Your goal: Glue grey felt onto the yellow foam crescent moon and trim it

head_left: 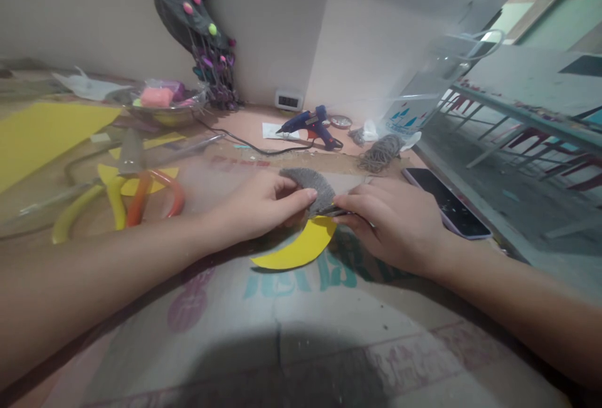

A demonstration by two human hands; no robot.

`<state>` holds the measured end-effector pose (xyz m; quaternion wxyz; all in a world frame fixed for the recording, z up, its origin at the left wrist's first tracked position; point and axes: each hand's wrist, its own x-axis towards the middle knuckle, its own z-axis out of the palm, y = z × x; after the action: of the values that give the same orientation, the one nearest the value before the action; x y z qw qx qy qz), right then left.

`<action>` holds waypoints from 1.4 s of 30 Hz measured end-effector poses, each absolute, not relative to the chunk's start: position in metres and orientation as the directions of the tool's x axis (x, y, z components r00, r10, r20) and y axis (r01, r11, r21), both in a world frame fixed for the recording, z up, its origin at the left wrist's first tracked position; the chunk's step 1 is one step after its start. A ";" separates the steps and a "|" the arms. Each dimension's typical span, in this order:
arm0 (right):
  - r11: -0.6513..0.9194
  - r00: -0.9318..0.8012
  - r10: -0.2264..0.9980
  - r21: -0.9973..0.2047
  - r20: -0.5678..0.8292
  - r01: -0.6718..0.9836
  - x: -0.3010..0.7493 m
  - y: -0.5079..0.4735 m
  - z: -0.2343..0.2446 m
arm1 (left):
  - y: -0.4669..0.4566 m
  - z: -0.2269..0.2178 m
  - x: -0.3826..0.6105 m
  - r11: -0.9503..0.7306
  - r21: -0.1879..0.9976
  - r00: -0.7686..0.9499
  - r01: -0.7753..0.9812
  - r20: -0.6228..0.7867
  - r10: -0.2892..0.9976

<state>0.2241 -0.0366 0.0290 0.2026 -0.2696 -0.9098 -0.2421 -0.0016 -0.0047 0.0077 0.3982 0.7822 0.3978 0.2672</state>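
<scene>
A yellow crescent [296, 248], its upper part wrapped in grey yarn [313, 183], is held over the printed sheet in front of me. My left hand [263, 201] pinches the yarn-covered part between thumb and fingers. On the other side, my right hand [385, 217] is closed at the edge where the grey wrapping meets the bare yellow. A thin dark strand seems to run into its fingertips, though most of it is hidden. The lower yellow tip points left and is uncovered.
A blue glue gun [308, 125] stands at the back, near a grey yarn bundle [382, 152]. A phone [446, 202] lies by the right edge. Scissors with orange and yellow handles [136, 198], yellow sheet [42, 138] and a wrapped bowl [164, 107] are left. A decorated grey crescent [183, 7] hangs behind.
</scene>
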 end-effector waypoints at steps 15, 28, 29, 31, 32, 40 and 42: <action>0.729 -0.791 0.411 0.358 0.453 0.584 0.223 -0.036 0.027 | -0.005 0.008 -0.001 -0.353 0.839 0.531 0.415 0.092 0.842; 0.729 -0.806 0.395 0.384 0.440 0.567 0.224 -0.038 0.025 | -0.005 0.005 0.001 -0.196 0.931 0.543 0.307 -0.002 0.840; 0.728 -0.804 0.401 0.380 0.439 0.570 0.223 -0.038 0.025 | -0.005 0.005 0.000 -0.192 0.933 0.544 0.304 -0.005 0.839; 0.723 -0.792 0.426 0.361 0.437 0.588 0.221 -0.039 0.027 | -0.005 0.004 0.000 -0.191 0.934 0.544 0.303 -0.005 0.839; 0.721 -0.784 0.441 0.347 0.437 0.599 0.220 -0.039 0.028 | -0.005 0.004 0.000 -0.196 0.933 0.544 0.303 -0.001 0.839; 0.739 -0.774 0.416 0.320 0.477 0.593 0.219 -0.036 0.030 | -0.006 0.008 0.001 -0.239 0.917 0.546 0.321 0.028 0.838; 0.744 -0.778 0.412 0.318 0.474 0.588 0.220 -0.035 0.030 | -0.006 0.008 0.001 -0.244 0.914 0.545 0.323 0.031 0.838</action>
<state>0.2202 -0.0348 0.0298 0.1901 -0.2735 -0.9142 -0.2310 0.0009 -0.0057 0.0078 0.4737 0.7403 0.3922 0.2717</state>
